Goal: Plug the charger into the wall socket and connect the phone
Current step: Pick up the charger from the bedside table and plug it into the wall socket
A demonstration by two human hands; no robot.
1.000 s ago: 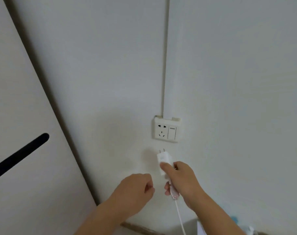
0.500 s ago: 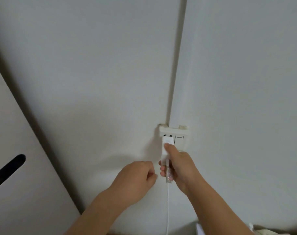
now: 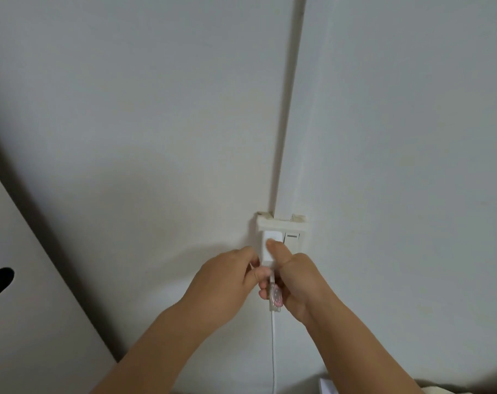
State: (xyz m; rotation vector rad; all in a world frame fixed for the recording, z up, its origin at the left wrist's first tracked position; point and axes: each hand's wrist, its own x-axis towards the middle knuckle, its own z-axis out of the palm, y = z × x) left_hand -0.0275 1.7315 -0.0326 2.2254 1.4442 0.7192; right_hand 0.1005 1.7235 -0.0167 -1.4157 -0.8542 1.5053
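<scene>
Charger [image 3: 268, 247], a small white block, sits against the left half of the wall socket [image 3: 281, 234], its prongs out of sight behind its own body, so how deep it is seated cannot be told. Right hand [image 3: 295, 282] grasps it, thumb pressed flat on its front face and the other fingers curled underneath. Left hand [image 3: 227, 282] is closed around the lower end of the charger where the white cable [image 3: 273, 351] leaves it; its fingertips are hidden behind the block. A small pink-patterned tag [image 3: 276, 300] hangs on the cable just below both hands, its print too blurred to read. The cable drops straight down and runs off the bottom edge. To the right of the charger the socket plate's rocker switch [image 3: 292, 238] shows. A white conduit strip [image 3: 295, 109] climbs the pale wall [image 3: 128, 109] from the plate. At far left stands a light cabinet panel [image 3: 28, 294] with a dark slot handle, cut off by the frame. No phone appears
</scene>
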